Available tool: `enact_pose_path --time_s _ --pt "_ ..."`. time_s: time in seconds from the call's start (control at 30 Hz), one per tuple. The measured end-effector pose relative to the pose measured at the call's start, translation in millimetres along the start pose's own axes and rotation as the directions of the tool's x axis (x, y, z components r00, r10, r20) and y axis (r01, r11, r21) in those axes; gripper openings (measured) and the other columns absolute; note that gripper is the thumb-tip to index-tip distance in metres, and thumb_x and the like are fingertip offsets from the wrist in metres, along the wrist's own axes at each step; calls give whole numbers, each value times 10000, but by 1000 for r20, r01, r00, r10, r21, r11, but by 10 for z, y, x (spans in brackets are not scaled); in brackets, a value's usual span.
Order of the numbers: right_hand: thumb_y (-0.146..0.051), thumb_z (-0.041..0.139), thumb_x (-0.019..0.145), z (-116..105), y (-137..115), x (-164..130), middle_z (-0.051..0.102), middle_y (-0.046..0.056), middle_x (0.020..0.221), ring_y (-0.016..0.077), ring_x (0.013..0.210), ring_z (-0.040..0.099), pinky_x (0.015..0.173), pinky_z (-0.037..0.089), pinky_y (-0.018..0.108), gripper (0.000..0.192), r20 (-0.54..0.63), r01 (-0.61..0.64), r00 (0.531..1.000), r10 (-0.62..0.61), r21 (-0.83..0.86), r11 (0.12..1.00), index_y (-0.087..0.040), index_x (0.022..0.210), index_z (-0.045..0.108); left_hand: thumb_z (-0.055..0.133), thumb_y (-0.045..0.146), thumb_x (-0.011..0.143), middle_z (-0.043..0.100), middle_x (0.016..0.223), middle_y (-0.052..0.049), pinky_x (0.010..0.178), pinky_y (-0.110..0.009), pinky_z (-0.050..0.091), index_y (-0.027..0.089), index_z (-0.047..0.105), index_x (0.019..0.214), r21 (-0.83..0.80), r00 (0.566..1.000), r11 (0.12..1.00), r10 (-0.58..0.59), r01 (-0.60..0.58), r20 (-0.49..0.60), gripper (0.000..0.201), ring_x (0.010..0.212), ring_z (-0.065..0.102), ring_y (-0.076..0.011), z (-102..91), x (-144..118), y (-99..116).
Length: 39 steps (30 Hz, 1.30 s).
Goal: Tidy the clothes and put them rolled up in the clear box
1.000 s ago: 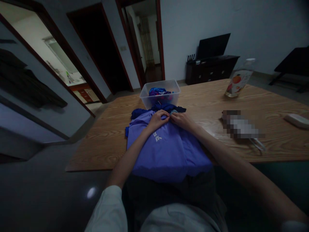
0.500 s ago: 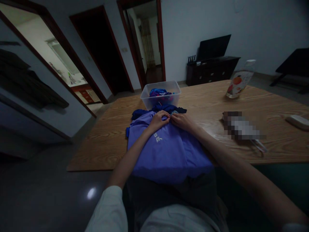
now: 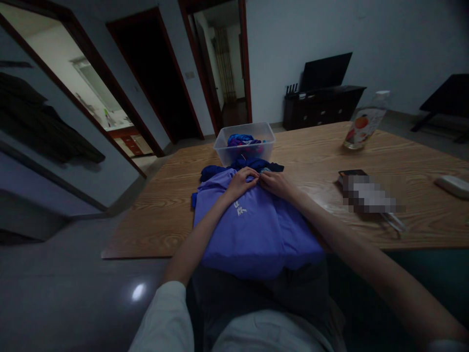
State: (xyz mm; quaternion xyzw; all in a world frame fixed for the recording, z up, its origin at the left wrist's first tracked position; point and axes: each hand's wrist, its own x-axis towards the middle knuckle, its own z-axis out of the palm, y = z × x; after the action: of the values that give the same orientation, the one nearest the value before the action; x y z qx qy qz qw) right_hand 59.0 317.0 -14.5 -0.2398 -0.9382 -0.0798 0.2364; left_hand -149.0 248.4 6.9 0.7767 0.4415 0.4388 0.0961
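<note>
1. Garment (image 3: 256, 239), purple: lay spread on the table (image 3: 154, 210), ran over its near edge, and overlapped dark blue cloth (image 3: 212, 172) at the far end.
2. With left hand (image 3: 241, 184), pinched purple cloth between thumb and fingers at that far end.
3. With right hand (image 3: 275, 184), pinched just beside, fingertips nearly meeting those opposite; could not tell exactly which fold was between them.
4. Seemed light, soft and limp, perhaps slightly slick; unlikely to break, but apt to wrinkle or slip off the near edge.
5. Looked best taken by the far edge, not the loose middle.
6. Had translucent bin (image 3: 225, 155), with blue-and-purple fabric (image 3: 240, 141) inside, just beyond.
</note>
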Motion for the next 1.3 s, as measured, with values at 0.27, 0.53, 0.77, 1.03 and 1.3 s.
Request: enact_pose_path --time_s 0.27,0.53,0.77,1.03,1.3 --pt "-327 436 1115 -29 -26 -1 716 101 1028 202 782 629 637 285 320 320 -6 -20 1000 20 -1 1000 -157 1182 699 687 216 957 726 1080 -64 990 -369 541 189 715 961 20 999 999 33 -33 1 39 1052 688 -201 8 2 -9" --pt "-336 443 1095 -78 -111 14 730 115 1097 233 860 674 689 349 306 292 46 -175 984 173 43 984 -167 1153 674 645 279 1008 729 1120 -55 996 -388 502 205 702 1061 229 996 970 77 -87 52 107 1092 662 -219 -40 0 121" --pt "-304 488 1069 -117 -132 15 739 125 1117 247 887 692 703 376 305 239 77 -224 973 219 68 972 -155 1193 629 584 335 1044 744 1196 -54 978 -414 481 223 740 1111 331 990 934 114 -137 87 203 1099 658 -232 -57 2 189" --pt "-355 470 1086 -135 -135 17 735 133 1121 256 908 688 711 386 298 273 102 -234 969 225 80 969 -157 1207 613 618 392 1023 723 1224 -75 1011 -426 489 236 759 1123 313 991 941 111 -131 79 233 1147 653 -243 -50 -4 196" --pt "-330 520 1064 -114 -121 9 735 121 1136 262 920 694 707 383 309 247 85 -229 971 223 76 970 -161 1214 619 643 410 1005 711 1204 -82 1002 -423 503 225 746 1117 289 990 948 118 -134 72 240 1132 654 -244 -53 -12 228"
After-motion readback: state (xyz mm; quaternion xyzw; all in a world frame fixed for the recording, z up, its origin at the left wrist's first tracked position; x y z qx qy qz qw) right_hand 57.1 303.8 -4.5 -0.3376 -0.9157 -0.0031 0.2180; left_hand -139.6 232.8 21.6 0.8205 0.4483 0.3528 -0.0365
